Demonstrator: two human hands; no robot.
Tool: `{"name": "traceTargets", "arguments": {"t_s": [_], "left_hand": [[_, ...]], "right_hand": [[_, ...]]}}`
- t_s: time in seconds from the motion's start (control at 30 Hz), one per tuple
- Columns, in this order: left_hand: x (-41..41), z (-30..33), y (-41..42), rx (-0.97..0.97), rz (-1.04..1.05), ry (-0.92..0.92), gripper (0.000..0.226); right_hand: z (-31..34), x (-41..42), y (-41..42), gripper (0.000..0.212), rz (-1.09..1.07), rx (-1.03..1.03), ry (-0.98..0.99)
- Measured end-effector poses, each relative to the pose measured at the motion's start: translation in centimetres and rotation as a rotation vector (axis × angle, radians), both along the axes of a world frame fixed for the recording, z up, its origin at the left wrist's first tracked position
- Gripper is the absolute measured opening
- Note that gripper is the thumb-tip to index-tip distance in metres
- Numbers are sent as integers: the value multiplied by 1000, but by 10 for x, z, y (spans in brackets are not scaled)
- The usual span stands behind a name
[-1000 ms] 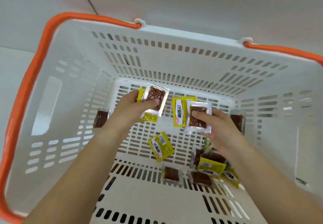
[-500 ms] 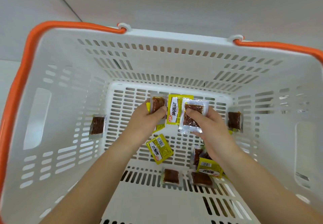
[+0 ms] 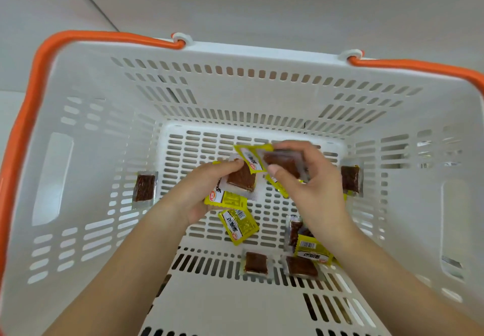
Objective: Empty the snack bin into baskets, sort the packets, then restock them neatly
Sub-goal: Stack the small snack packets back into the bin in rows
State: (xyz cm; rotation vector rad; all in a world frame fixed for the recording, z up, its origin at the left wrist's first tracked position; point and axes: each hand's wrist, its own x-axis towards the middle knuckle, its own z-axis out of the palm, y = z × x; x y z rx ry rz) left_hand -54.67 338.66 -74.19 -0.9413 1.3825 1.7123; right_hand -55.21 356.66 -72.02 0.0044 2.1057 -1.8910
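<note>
We had both hands down inside the white basket [image 3: 86, 152], whose orange handles [image 3: 23, 126] lay along its rim. Our left hand [image 3: 199, 191] had its fingers and thumb curled round a small stack: a clear packet with a brown snack [image 3: 242, 180] on top and a yellow packet [image 3: 226, 199] beneath it. Our right hand [image 3: 309, 181] pinched another clear brown packet [image 3: 284, 162] between thumb and fingers, together with a yellow packet [image 3: 251, 157] that stuck out toward the left hand; the two bundles met near the far edge of the basket floor.

Loose packets lay about the floor. One yellow packet [image 3: 238, 225] sat near the middle, just below the left hand. A clear brown packet [image 3: 144, 187] leaned at the left edge, against the side wall, and another [image 3: 351, 180] stood at the right edge. Toward the near edge two brown packets [image 3: 256, 263] [image 3: 301, 267] lay side by side, and just above them a yellow barcode packet [image 3: 313, 252] rested on a dark packet [image 3: 296, 231], partly hidden under our right wrist.
</note>
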Motion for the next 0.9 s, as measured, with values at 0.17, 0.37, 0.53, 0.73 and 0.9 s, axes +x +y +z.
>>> {"name": "traceTargets", "arguments": {"t_s": [0.17, 0.37, 0.53, 0.73, 0.9], "left_hand": [[-1, 5, -11, 118, -37, -38, 43], [-2, 3, -16, 102, 14, 34, 35], [-3, -2, -15, -93, 258, 131, 25], [3, 5, 12, -177, 199, 232, 42], [6, 7, 18, -33, 124, 276, 37]], "right_hand": [[-11, 5, 1, 45, 344, 298, 233], [-10, 6, -1, 42, 284, 196, 138], [-10, -2, 5, 20, -45, -93, -255], [-18, 1, 7, 40, -168, -289, -657], [-19, 4, 2, 30, -265, -431, -680]]}}
